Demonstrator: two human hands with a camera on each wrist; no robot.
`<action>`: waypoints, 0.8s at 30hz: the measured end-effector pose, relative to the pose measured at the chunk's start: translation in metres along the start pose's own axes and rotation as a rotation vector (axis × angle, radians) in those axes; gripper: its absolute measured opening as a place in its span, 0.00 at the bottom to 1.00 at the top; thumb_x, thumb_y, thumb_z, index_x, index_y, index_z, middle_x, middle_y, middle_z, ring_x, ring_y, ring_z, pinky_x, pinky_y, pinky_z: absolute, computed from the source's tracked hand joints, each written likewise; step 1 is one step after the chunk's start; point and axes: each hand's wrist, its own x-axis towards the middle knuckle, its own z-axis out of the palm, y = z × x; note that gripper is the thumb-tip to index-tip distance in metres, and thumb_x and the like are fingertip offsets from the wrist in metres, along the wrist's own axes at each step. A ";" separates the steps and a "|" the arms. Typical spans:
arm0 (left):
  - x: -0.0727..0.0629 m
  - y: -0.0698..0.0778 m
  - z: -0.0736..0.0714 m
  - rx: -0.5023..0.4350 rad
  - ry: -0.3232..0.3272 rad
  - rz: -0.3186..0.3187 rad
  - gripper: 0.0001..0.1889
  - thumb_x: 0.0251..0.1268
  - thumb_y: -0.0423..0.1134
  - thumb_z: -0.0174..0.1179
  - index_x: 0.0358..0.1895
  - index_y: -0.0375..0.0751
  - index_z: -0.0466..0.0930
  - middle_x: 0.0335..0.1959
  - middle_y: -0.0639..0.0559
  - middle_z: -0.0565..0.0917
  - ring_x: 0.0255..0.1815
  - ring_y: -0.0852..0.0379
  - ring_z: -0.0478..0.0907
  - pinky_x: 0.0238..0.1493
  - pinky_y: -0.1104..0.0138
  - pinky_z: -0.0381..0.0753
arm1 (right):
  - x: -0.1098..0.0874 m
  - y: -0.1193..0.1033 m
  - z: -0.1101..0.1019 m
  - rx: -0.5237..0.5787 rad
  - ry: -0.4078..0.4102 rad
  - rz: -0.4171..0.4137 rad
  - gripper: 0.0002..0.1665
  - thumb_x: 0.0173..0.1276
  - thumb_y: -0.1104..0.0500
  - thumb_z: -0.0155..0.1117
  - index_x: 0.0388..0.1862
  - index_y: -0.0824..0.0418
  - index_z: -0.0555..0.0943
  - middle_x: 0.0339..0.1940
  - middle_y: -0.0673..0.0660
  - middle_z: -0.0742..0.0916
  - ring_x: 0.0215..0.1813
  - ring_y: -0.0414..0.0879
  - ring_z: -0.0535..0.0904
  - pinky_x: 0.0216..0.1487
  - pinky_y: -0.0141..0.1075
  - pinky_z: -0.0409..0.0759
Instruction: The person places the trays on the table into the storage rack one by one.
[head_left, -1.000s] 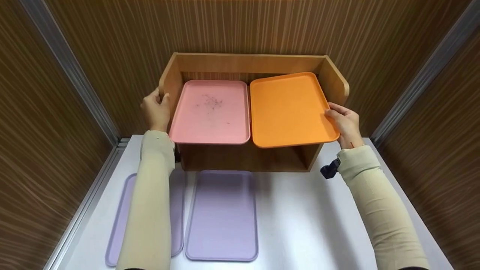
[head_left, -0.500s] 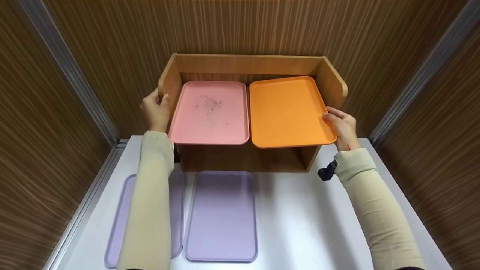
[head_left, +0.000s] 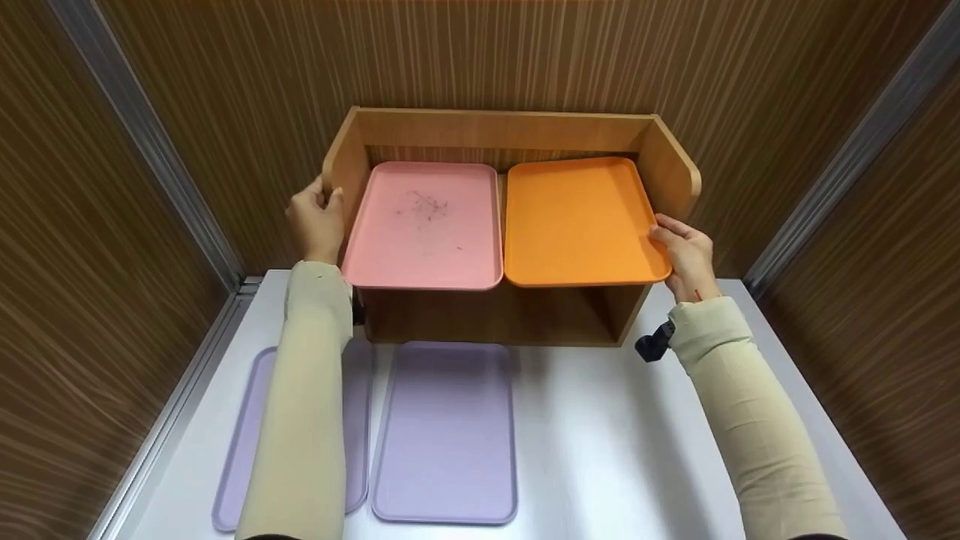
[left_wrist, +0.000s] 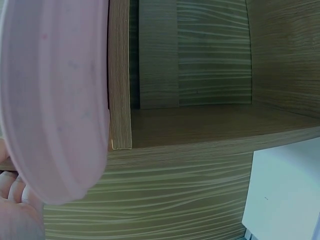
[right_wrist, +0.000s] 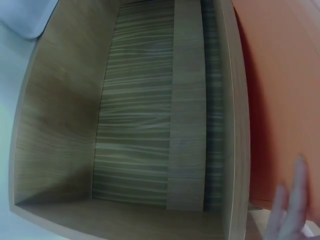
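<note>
A pink tray (head_left: 424, 225) with dark marks lies on the left of the top shelf of a small wooden rack (head_left: 502, 129). Beside it on the right is an orange tray (head_left: 585, 225), slightly askew. My right hand (head_left: 686, 255) pinches the orange tray's right edge, thumb on top; the right wrist view shows fingers (right_wrist: 295, 200) against its underside. With my left hand (head_left: 316, 223) I grip the rack's left side panel. In the left wrist view the pink tray (left_wrist: 55, 100) juts past the shelf edge, near that hand (left_wrist: 20, 215).
Two lilac trays lie on the white table (head_left: 600, 450) before the rack: one lilac tray (head_left: 446, 435) in the middle, another lilac tray (head_left: 244, 450) partly under my left forearm. The rack's lower compartment (head_left: 487, 315) faces me. Wood-patterned walls (head_left: 502, 52) enclose the table.
The orange tray has moved back a little and turned straighter on the shelf, with my right hand still on its edge. My left hand has kept its hold on the rack.
</note>
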 end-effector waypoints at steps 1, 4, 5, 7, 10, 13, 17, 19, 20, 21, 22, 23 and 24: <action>0.000 0.000 0.000 0.000 -0.002 0.002 0.15 0.66 0.34 0.57 0.55 0.35 0.79 0.49 0.43 0.83 0.45 0.56 0.78 0.48 0.66 0.77 | 0.000 -0.001 -0.001 -0.010 -0.008 0.011 0.33 0.65 0.69 0.58 0.69 0.65 0.65 0.47 0.57 0.79 0.41 0.44 0.79 0.34 0.31 0.81; 0.000 0.001 0.000 -0.010 -0.006 0.004 0.16 0.66 0.33 0.57 0.55 0.34 0.79 0.50 0.42 0.82 0.47 0.54 0.78 0.50 0.64 0.77 | 0.001 -0.002 -0.002 -0.054 -0.039 0.042 0.33 0.68 0.67 0.55 0.72 0.61 0.61 0.60 0.59 0.73 0.49 0.45 0.76 0.35 0.29 0.81; 0.000 0.001 0.000 -0.016 -0.005 0.004 0.16 0.66 0.33 0.57 0.55 0.34 0.79 0.50 0.42 0.82 0.48 0.54 0.78 0.50 0.63 0.77 | 0.001 -0.003 -0.002 -0.065 -0.050 0.050 0.33 0.69 0.65 0.54 0.72 0.60 0.60 0.63 0.59 0.70 0.52 0.45 0.74 0.35 0.29 0.81; 0.000 0.001 -0.001 -0.021 -0.007 -0.001 0.16 0.66 0.33 0.56 0.55 0.35 0.79 0.51 0.42 0.82 0.48 0.54 0.78 0.51 0.63 0.77 | 0.001 -0.003 -0.002 -0.077 -0.068 0.060 0.34 0.70 0.63 0.53 0.74 0.58 0.58 0.67 0.58 0.67 0.54 0.45 0.72 0.36 0.29 0.80; -0.001 0.001 -0.001 -0.022 -0.008 0.004 0.15 0.67 0.33 0.56 0.55 0.34 0.79 0.50 0.42 0.82 0.47 0.54 0.78 0.50 0.65 0.77 | 0.001 -0.002 -0.002 -0.064 -0.092 0.056 0.34 0.71 0.61 0.52 0.74 0.58 0.57 0.67 0.58 0.66 0.53 0.44 0.72 0.37 0.29 0.80; 0.000 0.001 -0.001 -0.015 -0.009 0.009 0.15 0.66 0.33 0.56 0.54 0.34 0.79 0.49 0.42 0.83 0.46 0.56 0.78 0.48 0.66 0.77 | 0.001 -0.001 -0.003 -0.055 -0.103 0.040 0.34 0.71 0.61 0.52 0.74 0.59 0.57 0.66 0.58 0.67 0.50 0.43 0.73 0.38 0.29 0.80; 0.000 0.001 0.001 -0.019 -0.006 0.011 0.15 0.66 0.33 0.57 0.54 0.34 0.80 0.49 0.42 0.83 0.47 0.55 0.78 0.49 0.65 0.77 | 0.004 0.005 -0.004 -0.042 -0.077 -0.007 0.33 0.71 0.63 0.52 0.74 0.60 0.57 0.67 0.59 0.68 0.49 0.42 0.73 0.38 0.28 0.79; 0.000 0.000 0.001 -0.008 -0.001 0.015 0.14 0.66 0.33 0.57 0.53 0.35 0.80 0.48 0.42 0.83 0.45 0.54 0.78 0.48 0.66 0.76 | 0.007 0.009 -0.003 -0.049 -0.051 -0.041 0.32 0.71 0.64 0.51 0.73 0.62 0.58 0.69 0.58 0.68 0.52 0.43 0.72 0.41 0.27 0.77; 0.000 0.000 0.001 -0.010 0.000 0.011 0.14 0.66 0.33 0.57 0.52 0.35 0.81 0.47 0.42 0.83 0.44 0.54 0.78 0.47 0.66 0.76 | 0.009 0.012 -0.003 -0.056 -0.038 -0.063 0.32 0.70 0.65 0.51 0.72 0.63 0.59 0.70 0.58 0.67 0.55 0.43 0.71 0.44 0.27 0.76; 0.000 -0.001 0.002 -0.002 0.002 0.009 0.13 0.66 0.34 0.57 0.52 0.36 0.81 0.47 0.42 0.83 0.43 0.55 0.77 0.45 0.67 0.76 | 0.011 0.014 -0.003 -0.069 -0.027 -0.082 0.31 0.71 0.65 0.50 0.72 0.63 0.59 0.72 0.58 0.65 0.58 0.44 0.69 0.48 0.27 0.75; -0.001 -0.001 0.002 0.003 0.002 0.011 0.13 0.66 0.34 0.57 0.51 0.36 0.81 0.46 0.42 0.84 0.42 0.56 0.77 0.44 0.68 0.76 | 0.012 0.016 -0.002 -0.073 -0.020 -0.100 0.31 0.71 0.66 0.50 0.72 0.64 0.60 0.72 0.58 0.66 0.61 0.44 0.68 0.53 0.27 0.73; -0.001 -0.001 0.002 0.009 0.002 0.010 0.13 0.66 0.34 0.57 0.51 0.36 0.82 0.45 0.43 0.84 0.40 0.56 0.76 0.43 0.68 0.75 | 0.013 0.018 -0.003 -0.082 -0.012 -0.116 0.30 0.71 0.66 0.49 0.71 0.65 0.60 0.72 0.59 0.66 0.64 0.45 0.67 0.57 0.27 0.70; -0.001 -0.002 0.002 0.013 0.003 0.008 0.12 0.66 0.34 0.57 0.50 0.36 0.82 0.44 0.43 0.84 0.39 0.56 0.76 0.42 0.68 0.75 | 0.014 0.019 -0.003 -0.086 -0.011 -0.128 0.30 0.71 0.66 0.49 0.71 0.66 0.60 0.72 0.60 0.65 0.66 0.45 0.66 0.61 0.28 0.68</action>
